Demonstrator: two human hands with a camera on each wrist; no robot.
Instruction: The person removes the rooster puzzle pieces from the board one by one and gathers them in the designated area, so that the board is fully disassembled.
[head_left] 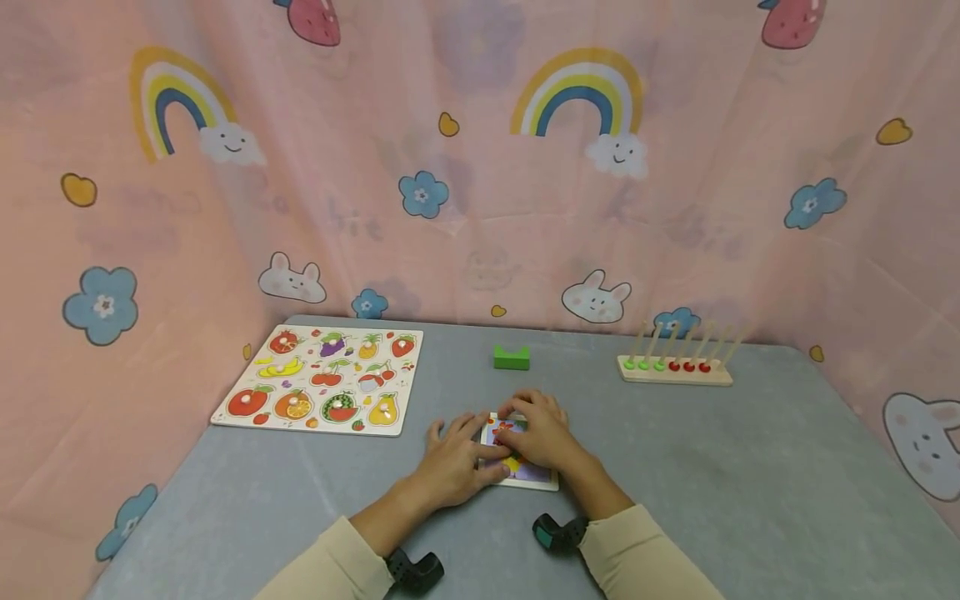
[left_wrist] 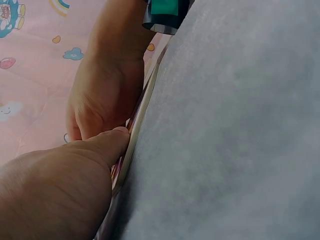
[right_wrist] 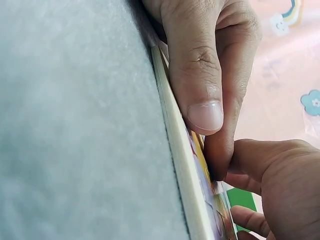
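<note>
Evidently we have both hands at work on the small picture board (head_left: 536, 477), just below the frame's centre, probably adjusting its face; the next move seems to call for a steady left hand (head_left: 450, 468). Its thumb and forefinger lie straight across the picture; whether the right hand's (head_left: 546, 435) grip pinches anything, we cannot tell. The right wrist view catches the green block (head_left: 512, 359); the left wrist view doesn't.

We've got grey table (head_left: 712, 467): fruit board (head_left: 402, 387) at far-left corner, green block (head_left: 512, 359) near far edge, bead rack (head_left: 675, 377) toward far-right corner, picture board (head_left: 534, 473) further in.
</note>
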